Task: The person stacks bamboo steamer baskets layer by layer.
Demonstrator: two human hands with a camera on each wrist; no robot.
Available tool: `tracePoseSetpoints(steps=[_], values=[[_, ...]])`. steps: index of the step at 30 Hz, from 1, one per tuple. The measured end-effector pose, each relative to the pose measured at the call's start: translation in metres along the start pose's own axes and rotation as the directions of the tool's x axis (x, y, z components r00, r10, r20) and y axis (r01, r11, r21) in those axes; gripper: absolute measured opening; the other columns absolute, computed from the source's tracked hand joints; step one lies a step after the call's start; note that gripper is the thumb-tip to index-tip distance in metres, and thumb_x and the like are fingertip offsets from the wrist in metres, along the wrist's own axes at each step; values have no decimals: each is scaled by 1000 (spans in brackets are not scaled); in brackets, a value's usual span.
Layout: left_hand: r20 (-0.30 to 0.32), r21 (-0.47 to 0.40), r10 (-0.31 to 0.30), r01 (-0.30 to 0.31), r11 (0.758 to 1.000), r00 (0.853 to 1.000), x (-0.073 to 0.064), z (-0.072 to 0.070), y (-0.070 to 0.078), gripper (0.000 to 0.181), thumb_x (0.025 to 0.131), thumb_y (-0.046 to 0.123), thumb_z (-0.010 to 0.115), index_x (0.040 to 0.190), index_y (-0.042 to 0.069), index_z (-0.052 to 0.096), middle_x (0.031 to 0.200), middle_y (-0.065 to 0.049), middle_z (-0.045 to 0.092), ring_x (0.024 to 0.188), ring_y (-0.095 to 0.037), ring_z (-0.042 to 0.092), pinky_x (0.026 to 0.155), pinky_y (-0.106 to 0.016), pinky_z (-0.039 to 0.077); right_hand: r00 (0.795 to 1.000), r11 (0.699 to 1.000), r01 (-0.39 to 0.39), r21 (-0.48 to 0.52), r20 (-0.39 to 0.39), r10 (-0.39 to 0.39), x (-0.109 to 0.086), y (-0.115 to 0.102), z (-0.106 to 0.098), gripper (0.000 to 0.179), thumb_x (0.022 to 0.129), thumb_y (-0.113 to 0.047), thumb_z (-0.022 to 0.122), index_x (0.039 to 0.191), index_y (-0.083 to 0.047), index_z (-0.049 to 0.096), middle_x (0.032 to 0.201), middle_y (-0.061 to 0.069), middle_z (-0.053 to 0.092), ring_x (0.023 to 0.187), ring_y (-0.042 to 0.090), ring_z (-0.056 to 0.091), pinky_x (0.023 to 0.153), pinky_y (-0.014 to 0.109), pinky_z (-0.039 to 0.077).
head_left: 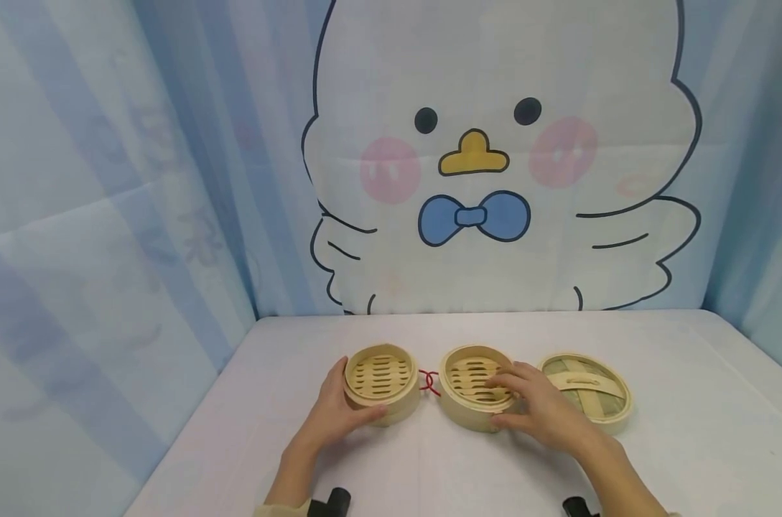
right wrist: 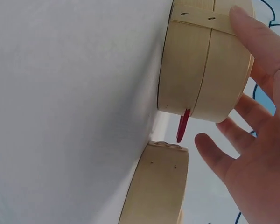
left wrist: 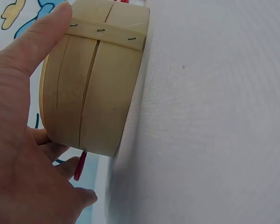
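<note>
Two round bamboo steamer baskets with slatted bottoms stand upright on the table, a small gap between them. My left hand (head_left: 342, 409) holds the left basket (head_left: 400, 411), thumb on its near wall and fingers round its left side. In the left wrist view the thumb lies by a stapled band on the basket wall (left wrist: 105, 84). My right hand (head_left: 542, 406) holds the other basket (head_left: 464, 413), thumb on the near wall and fingers over the right rim. Red cord loops (head_left: 429, 382) sit between the baskets; another red loop (right wrist: 183, 126) hangs from the right basket's side.
A woven bamboo lid (head_left: 587, 388) with a strap handle lies right of the baskets, partly behind my right hand. White cloth covers the table (head_left: 235, 445). Behind the table's far edge hangs a curtain (head_left: 475, 273) with a cartoon bird.
</note>
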State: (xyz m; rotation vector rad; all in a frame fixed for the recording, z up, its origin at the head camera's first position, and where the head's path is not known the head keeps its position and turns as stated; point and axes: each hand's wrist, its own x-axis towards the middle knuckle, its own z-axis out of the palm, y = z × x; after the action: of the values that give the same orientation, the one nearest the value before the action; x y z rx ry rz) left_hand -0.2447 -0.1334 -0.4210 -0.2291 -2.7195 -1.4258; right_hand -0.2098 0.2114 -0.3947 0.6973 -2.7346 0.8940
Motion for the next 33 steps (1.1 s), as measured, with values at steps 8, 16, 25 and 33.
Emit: tracePoseSetpoints(steps=[8, 16, 25, 33], values=[[6, -25, 8, -8, 1000, 1000, 0, -1, -4, 123, 69, 35, 95, 156, -5, 18, 158, -28, 27, 146, -45, 24, 116, -61, 21, 999, 998, -25, 65, -46, 28, 0, 1, 0, 27, 76, -24, 89, 91, -25, 66, 126, 13, 61, 134, 53, 39, 105, 68, 35], [5, -58, 13, -13, 998, 1000, -1, -2, -4, 121, 69, 33, 95, 156, -5, 20, 157, -29, 28, 146, -45, 24, 116, -61, 20, 997, 996, -42, 81, -65, 48, 0, 2, 1, 27, 77, -23, 88, 90, -25, 65, 128, 14, 61, 136, 52, 39, 104, 69, 35], [3, -63, 21, -21, 998, 1000, -3, -2, -2, 120, 70, 32, 95, 155, -7, 20, 155, -31, 29, 145, -48, 25, 116, -62, 20, 992, 997, 11, 77, -128, -1, 1, 4, 4, 24, 80, -21, 86, 93, -23, 66, 125, 15, 63, 133, 52, 43, 102, 69, 38], [-4, -71, 37, -37, 997, 999, -2, -2, -3, 117, 69, 30, 95, 154, -7, 23, 154, -28, 33, 144, -46, 27, 116, -62, 21, 984, 996, 57, 70, -172, -44, 2, 4, 5, 26, 79, -21, 87, 94, -23, 65, 120, 10, 64, 131, 52, 45, 100, 67, 41]])
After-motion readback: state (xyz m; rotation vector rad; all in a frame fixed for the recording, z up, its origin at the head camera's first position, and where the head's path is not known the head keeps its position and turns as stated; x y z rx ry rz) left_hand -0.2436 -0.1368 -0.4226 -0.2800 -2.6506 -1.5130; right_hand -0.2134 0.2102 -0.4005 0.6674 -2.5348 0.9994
